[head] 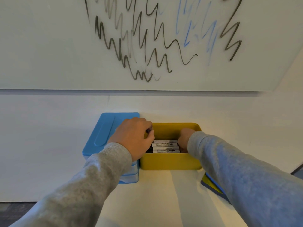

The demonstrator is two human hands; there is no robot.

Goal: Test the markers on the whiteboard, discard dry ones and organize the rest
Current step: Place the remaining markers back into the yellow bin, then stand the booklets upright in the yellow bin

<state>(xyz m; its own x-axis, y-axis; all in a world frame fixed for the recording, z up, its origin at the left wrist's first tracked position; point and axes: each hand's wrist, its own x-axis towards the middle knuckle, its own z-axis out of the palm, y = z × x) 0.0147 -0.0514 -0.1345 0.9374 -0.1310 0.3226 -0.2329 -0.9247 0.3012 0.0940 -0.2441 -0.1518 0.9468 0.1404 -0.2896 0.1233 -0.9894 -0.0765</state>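
I was at the organizing step: my left hand pinched a dark marker above the yellow box at lower centre, and my right hand curled among the markers inside. Next, I judged, it needed laying flat alongside them.

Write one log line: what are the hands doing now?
left hand: grips dark marker end | right hand: inside yellow box | markers: stacked inside

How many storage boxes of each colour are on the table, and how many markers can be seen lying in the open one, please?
Blue boxes, lid on: 1
Yellow boxes, open: 1
Markers visible in the yellow box between the hands: 4, though more may be hidden under the hands
Total: 6
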